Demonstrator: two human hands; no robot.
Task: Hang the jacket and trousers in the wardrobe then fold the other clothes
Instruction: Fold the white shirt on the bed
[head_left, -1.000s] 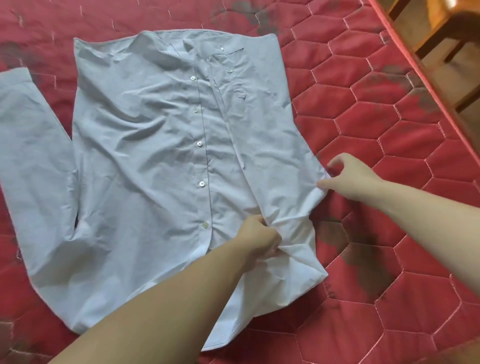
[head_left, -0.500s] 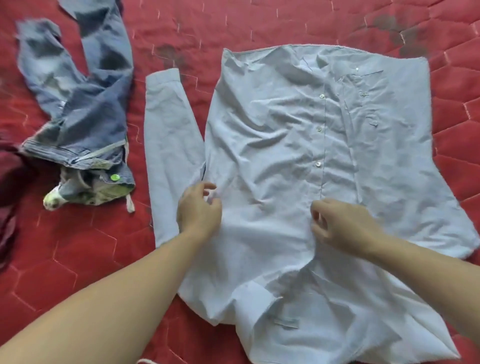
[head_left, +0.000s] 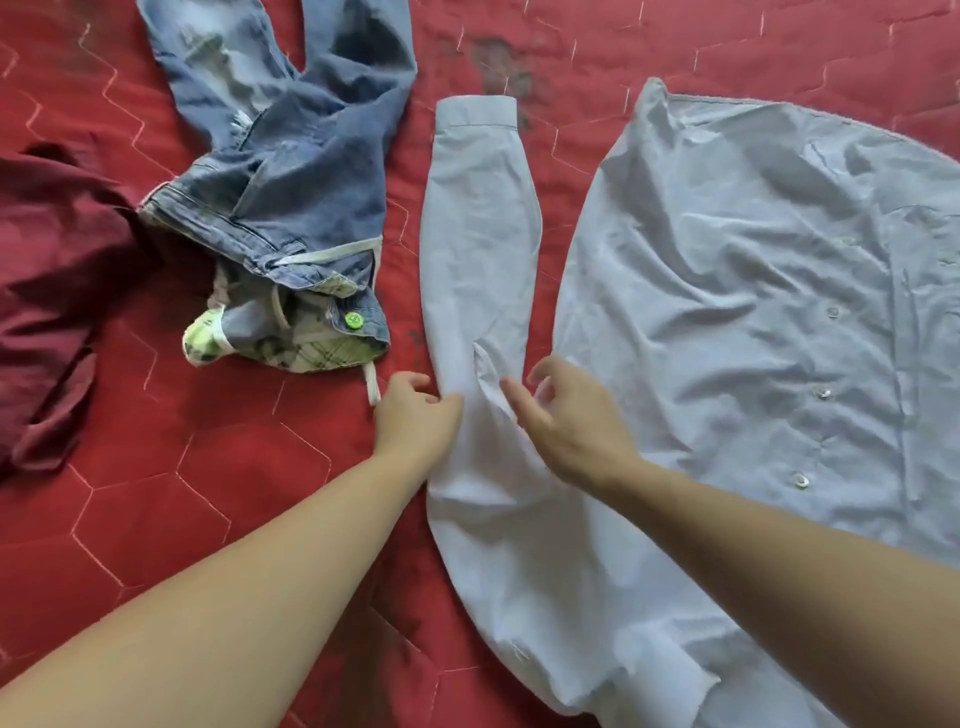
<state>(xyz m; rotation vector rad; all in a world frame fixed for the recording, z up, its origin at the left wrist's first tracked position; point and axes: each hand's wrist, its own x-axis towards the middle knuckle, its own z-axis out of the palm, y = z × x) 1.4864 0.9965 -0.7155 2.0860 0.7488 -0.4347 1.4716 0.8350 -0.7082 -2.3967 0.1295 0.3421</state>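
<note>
My left hand (head_left: 415, 415) pinches the sleeve (head_left: 480, 249) edge, my right hand (head_left: 563, 415) hovers loosely curled above it; the shirt (head_left: 727, 312) lies flat, unfolded, on the bed (head_left: 208, 493), with jeans (head_left: 291, 171) and a red garment (head_left: 57, 291) still unfolded.

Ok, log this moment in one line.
step: folding shirt | left hand: pinching sleeve edge | right hand: open over sleeve | jeans: unfolded
</note>
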